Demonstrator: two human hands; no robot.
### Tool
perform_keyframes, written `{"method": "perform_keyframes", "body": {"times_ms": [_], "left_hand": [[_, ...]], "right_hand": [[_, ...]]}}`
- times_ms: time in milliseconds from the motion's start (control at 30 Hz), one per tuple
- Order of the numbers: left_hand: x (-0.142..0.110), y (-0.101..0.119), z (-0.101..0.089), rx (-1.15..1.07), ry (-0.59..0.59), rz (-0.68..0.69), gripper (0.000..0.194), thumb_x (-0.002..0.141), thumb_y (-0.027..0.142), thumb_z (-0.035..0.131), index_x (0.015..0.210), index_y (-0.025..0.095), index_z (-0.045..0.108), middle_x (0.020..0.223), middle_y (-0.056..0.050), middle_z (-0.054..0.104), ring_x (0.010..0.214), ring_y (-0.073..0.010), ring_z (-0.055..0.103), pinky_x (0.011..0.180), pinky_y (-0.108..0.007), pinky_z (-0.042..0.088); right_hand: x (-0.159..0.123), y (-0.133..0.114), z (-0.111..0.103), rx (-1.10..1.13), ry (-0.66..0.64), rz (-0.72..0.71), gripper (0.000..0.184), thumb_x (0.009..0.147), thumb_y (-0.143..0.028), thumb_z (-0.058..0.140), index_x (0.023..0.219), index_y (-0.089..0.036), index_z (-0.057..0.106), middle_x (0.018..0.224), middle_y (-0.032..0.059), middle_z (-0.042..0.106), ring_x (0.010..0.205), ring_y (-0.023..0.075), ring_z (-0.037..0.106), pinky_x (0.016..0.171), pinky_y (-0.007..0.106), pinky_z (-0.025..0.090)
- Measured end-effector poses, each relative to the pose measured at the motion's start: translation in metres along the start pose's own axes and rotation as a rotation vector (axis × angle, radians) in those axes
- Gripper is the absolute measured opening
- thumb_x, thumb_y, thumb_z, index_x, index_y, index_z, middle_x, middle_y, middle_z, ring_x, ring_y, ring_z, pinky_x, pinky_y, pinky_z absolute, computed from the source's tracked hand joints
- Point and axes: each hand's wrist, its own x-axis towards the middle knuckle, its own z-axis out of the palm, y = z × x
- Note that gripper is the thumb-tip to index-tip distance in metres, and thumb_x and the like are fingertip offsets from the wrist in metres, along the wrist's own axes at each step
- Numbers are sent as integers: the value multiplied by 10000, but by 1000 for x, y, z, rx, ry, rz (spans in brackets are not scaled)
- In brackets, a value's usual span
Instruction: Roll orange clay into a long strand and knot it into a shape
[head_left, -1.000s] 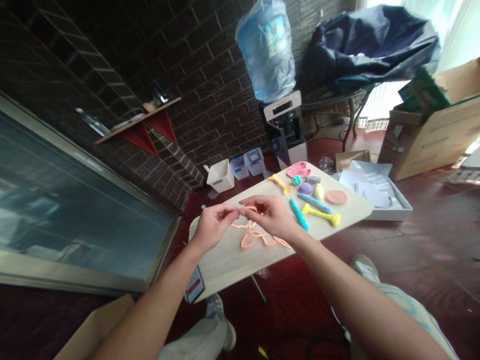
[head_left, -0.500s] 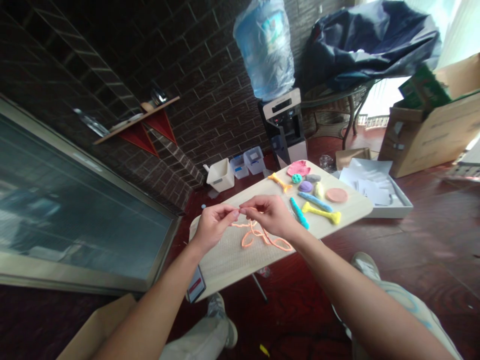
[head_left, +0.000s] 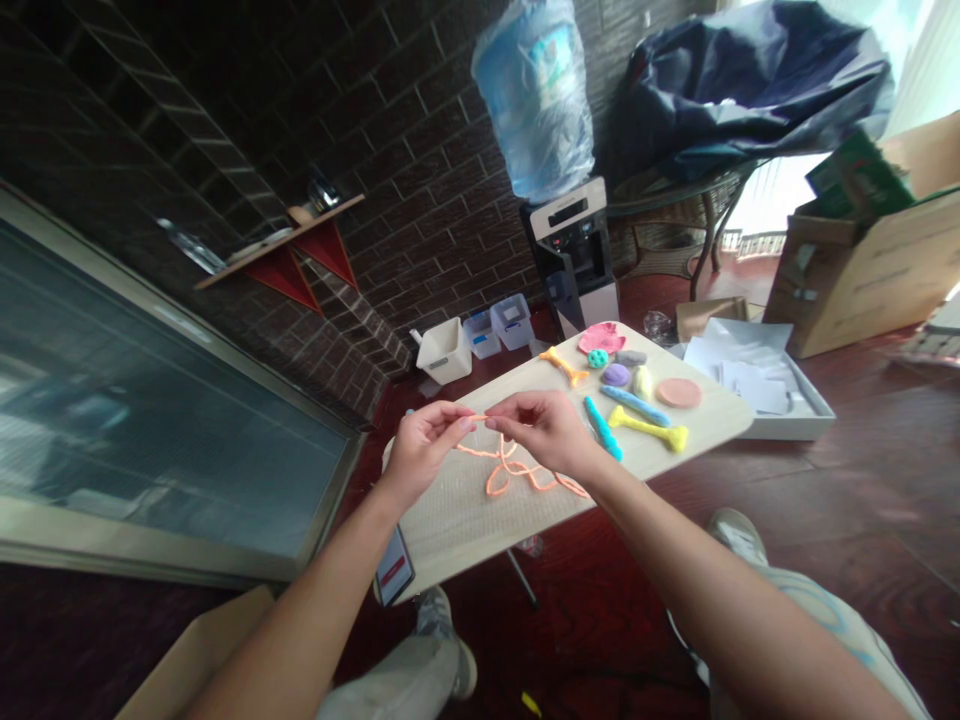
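Note:
My left hand [head_left: 421,448] and my right hand [head_left: 541,428] meet above a light wooden board [head_left: 465,520]. Each pinches an end of a thin orange clay strand [head_left: 517,472] that stretches between the fingertips. The rest of the strand lies in loops on the board below the hands. To the right of my right hand lie a blue clay roll [head_left: 601,428] and a yellow bone-shaped piece [head_left: 646,428].
More clay shapes sit at the board's far end: a pink disc [head_left: 679,392], a purple lump [head_left: 616,375], an orange bone [head_left: 564,366]. A phone [head_left: 394,575] leans at the board's near corner. A water dispenser [head_left: 571,250], white tubs [head_left: 442,350] and cardboard boxes [head_left: 862,270] stand around.
The hands stay pinched on the strand at nearly the same spot. A short stretch of strand now shows pulled thin between the fingertips, and the loops on the board have shifted slightly.

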Motion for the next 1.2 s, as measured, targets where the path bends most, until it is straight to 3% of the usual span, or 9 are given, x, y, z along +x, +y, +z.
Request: {"method": "perform_keyframes", "body": {"times_ms": [200, 333, 433, 600, 700, 800, 867, 1000, 1200], "left_hand": [[-2, 0, 2, 60, 14, 28, 187, 835, 332, 819, 887, 154, 797, 859, -64, 797, 774, -180, 717, 726, -267, 554], [-1, 2, 4, 79, -3, 50, 191, 826, 322, 829, 906, 152, 792, 882, -70, 797, 813, -193, 734, 752, -277, 570], [-1, 3, 4, 10, -54, 17, 231, 830, 325, 827, 974, 149, 782, 941, -87, 804, 878, -217, 753, 798, -306, 593], [-1, 4, 5, 50, -50, 31, 197, 841, 319, 821, 908, 136, 794, 931, -101, 810, 865, -220, 755, 805, -313, 595], [-1, 4, 4, 39, -61, 28, 221, 820, 317, 845, 940, 141, 785, 937, -96, 807, 876, -222, 755, 822, -317, 590], [-1, 3, 4, 44, -159, 12, 261, 853, 343, 817, 1017, 144, 779, 983, -108, 805, 923, -230, 749, 847, -321, 579], [-1, 1, 5, 79, -211, 15, 245, 889, 371, 775, 971, 140, 789, 957, -109, 801, 910, -229, 741, 835, -314, 571], [1, 0, 7, 101, -197, 26, 251, 919, 380, 739, 885, 136, 784, 842, -77, 771, 813, -201, 717, 781, -292, 560], [3, 5, 8, 140, -161, 36, 232, 892, 370, 763, 876, 139, 771, 793, -54, 744, 728, -171, 678, 683, -261, 535]], "right_hand": [[-2, -5, 3, 48, -36, 19, 369, 866, -424, 802, 1104, -143, 785, 768, 38, 744, 639, 137, 614, 565, 247, 464], [0, -5, 3, 10, -26, 8, 276, 905, -400, 753, 896, -133, 821, 766, 64, 770, 658, 146, 635, 595, 260, 471], [1, -3, 1, 40, -1, -18, 238, 879, -374, 786, 898, -139, 818, 852, 82, 797, 748, 170, 681, 676, 279, 512], [-1, -3, 1, 142, -47, 47, 370, 825, -421, 842, 1066, -143, 804, 840, 63, 795, 703, 161, 672, 631, 269, 503], [-1, -5, 0, 77, -63, 36, 326, 877, -450, 782, 959, -137, 830, 858, 84, 808, 734, 178, 685, 664, 289, 517], [1, -7, -3, 90, -45, 6, 304, 883, -434, 773, 925, -137, 821, 869, 91, 806, 758, 183, 689, 686, 293, 519], [2, -7, -5, 120, -49, 8, 298, 868, -431, 785, 882, -134, 796, 800, 70, 773, 707, 161, 658, 643, 272, 490], [3, -7, -6, 159, -85, 66, 354, 828, -460, 816, 921, -123, 759, 650, -6, 642, 568, 106, 511, 523, 234, 364], [2, -8, -9, 60, -112, 43, 387, 876, -496, 757, 846, -111, 782, 612, -9, 590, 560, 99, 437, 518, 242, 322]]}}
